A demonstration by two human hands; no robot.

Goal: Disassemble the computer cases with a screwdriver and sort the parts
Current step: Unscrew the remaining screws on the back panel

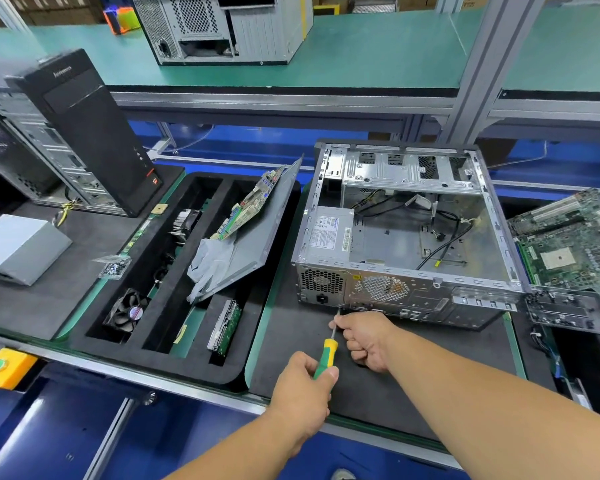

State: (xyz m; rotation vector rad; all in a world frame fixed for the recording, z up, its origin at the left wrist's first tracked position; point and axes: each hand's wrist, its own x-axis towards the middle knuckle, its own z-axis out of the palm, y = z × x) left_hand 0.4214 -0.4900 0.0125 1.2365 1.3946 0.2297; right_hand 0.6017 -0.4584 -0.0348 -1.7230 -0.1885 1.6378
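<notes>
An open grey computer case (409,233) lies on its side on a black mat, back panel facing me, with a power supply (329,233) and loose cables inside. My left hand (302,389) grips the green-and-yellow handle of a screwdriver (327,355). Its shaft points up at the lower edge of the back panel, just under the power supply. My right hand (366,337) pinches the shaft near the tip, fingers curled.
A black sorting tray (184,362) to the left holds a fan (125,311), a hard drive (226,327), a heatsink, a side panel with a motherboard and gloves. Further left stand a black tower (90,129), a loose power supply (18,251) and a screw bag. Motherboards (572,240) lie at right.
</notes>
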